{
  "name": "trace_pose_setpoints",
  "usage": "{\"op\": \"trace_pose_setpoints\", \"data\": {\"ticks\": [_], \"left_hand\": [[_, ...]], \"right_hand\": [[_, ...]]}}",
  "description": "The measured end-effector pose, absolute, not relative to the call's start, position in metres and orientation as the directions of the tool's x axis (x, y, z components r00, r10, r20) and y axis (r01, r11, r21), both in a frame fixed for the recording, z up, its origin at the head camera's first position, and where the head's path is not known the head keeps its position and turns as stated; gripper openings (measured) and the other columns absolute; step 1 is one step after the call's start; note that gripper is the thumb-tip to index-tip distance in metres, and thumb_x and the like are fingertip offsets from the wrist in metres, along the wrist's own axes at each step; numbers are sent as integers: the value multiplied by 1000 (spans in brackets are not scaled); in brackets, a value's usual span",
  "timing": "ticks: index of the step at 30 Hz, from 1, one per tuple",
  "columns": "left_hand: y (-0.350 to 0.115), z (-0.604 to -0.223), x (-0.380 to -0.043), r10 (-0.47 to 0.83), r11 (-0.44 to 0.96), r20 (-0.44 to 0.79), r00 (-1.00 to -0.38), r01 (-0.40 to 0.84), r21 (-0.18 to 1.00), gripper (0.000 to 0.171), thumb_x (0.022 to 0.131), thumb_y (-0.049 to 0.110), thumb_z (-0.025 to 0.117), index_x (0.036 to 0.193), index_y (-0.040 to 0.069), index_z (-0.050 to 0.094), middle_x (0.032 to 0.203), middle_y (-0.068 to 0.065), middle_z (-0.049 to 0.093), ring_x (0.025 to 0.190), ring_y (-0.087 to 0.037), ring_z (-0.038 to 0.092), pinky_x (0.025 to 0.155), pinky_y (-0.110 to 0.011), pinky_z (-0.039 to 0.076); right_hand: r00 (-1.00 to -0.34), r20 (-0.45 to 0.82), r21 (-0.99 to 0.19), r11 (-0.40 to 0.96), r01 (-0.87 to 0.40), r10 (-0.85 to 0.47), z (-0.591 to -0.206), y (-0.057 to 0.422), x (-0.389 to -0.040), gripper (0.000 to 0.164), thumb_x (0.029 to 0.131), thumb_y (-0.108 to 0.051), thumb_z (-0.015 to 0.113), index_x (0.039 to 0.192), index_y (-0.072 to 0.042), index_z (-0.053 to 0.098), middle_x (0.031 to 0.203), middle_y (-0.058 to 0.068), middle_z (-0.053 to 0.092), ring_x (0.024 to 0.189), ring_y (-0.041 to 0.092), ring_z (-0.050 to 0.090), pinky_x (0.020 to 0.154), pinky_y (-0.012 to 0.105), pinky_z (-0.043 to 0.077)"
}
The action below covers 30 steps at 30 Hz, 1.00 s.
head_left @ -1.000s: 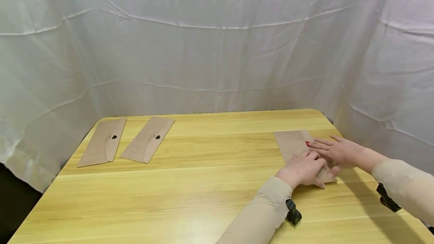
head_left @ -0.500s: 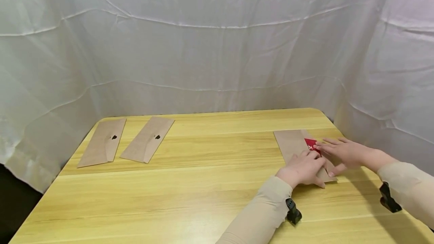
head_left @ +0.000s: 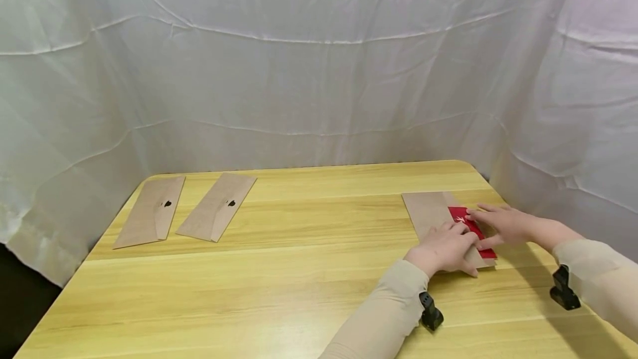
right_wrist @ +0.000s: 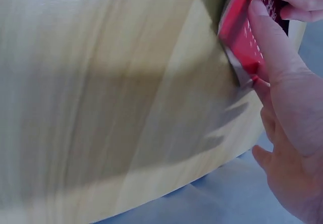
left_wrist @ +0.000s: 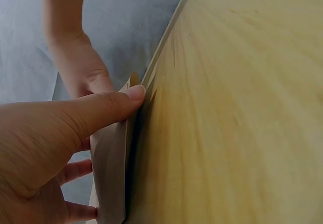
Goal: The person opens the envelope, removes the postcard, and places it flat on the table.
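Note:
At the right of the table lies a brown paper envelope (head_left: 423,210), its flap end toward the right. My left hand (head_left: 442,248) holds it down with bent fingers; in the left wrist view the thumb (left_wrist: 116,105) lies along its edge. A red printed card (head_left: 489,254) with pale characters shows at the flap end. My right hand (head_left: 507,226) has thumb and fingers on this card, gripping it across in the right wrist view, where the card (right_wrist: 242,37) is partly out of frame. The hands cover much of the envelope, so how far the card reaches inside is hidden.
Two more brown envelopes, one at far left (head_left: 144,209) and one beside it (head_left: 211,209), lie with black marks on their flaps. The wooden table (head_left: 249,292) meets a pale curtain (head_left: 319,82) at the back and sides. Each wrist wears a black camera.
The red card has come out of the envelope toward the right and near side, and much more of it shows. My right hand has shifted slightly right. My left hand has stayed put.

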<state>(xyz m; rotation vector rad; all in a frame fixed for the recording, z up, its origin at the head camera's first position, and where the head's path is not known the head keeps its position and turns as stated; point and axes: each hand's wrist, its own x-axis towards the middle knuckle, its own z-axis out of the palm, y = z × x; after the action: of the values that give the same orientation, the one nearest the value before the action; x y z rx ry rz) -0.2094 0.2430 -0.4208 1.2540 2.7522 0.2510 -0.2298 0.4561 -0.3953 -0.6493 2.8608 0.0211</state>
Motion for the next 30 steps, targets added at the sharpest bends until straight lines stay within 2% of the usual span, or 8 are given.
{"op": "trace_pose_setpoints", "data": {"ticks": [7, 13, 18, 23, 27, 30], "left_hand": [[242, -421, -209, 756, 646, -20, -654, 740, 188, 48, 77, 63, 71, 120, 50, 53, 137, 26, 42, 136, -1, 32, 109, -34, 36], [242, -422, -210, 752, 649, -27, -658, 732, 206, 49, 77, 62, 71, 120, 49, 53, 139, 25, 41, 137, -2, 31, 111, -36, 36], [242, -425, -212, 747, 654, -22, -664, 728, 206, 49, 77, 63, 71, 121, 49, 53, 140, 26, 40, 137, -2, 30, 110, -35, 36], [240, -424, -214, 751, 649, -19, -660, 732, 207, 52, 76, 63, 71, 123, 47, 53, 140, 25, 41, 136, -2, 32, 108, -33, 37], [238, -421, -215, 753, 646, -9, -658, 736, 205, 54, 77, 63, 71, 124, 46, 53, 142, 24, 40, 136, -2, 33, 108, -30, 37], [237, -420, -215, 755, 644, -7, -656, 739, 196, 54, 77, 63, 71, 124, 46, 53, 142, 24, 40, 137, -3, 33, 108, -30, 37]], "right_hand": [[-895, -164, -24, 908, -418, -416, -399, 456, -227, 91, 74, -55, 75, 136, 6, 48, 136, 39, 46, 124, 55, 46, 97, 71, 35], [-909, -174, -82, 926, -369, -378, -399, 453, -227, 90, 73, -53, 78, 135, 5, 49, 137, 40, 45, 122, 58, 45, 94, 72, 36], [-918, -191, -163, 933, -320, -348, -398, 451, -228, 85, 73, -49, 79, 133, 4, 50, 135, 34, 48, 122, 54, 47, 95, 69, 39], [-928, -146, -189, 931, -314, -343, -402, 447, -230, 66, 80, -37, 77, 127, 4, 55, 129, 30, 54, 116, 48, 53, 95, 65, 42], [-937, -49, -140, 931, -336, -345, -408, 443, -236, 43, 87, -32, 70, 115, -1, 61, 111, 18, 64, 100, 34, 61, 89, 57, 49], [-945, -5, -87, 942, -325, -327, -413, 441, -241, 37, 91, -33, 66, 113, -4, 61, 105, 13, 64, 96, 31, 62, 88, 55, 50]]}}
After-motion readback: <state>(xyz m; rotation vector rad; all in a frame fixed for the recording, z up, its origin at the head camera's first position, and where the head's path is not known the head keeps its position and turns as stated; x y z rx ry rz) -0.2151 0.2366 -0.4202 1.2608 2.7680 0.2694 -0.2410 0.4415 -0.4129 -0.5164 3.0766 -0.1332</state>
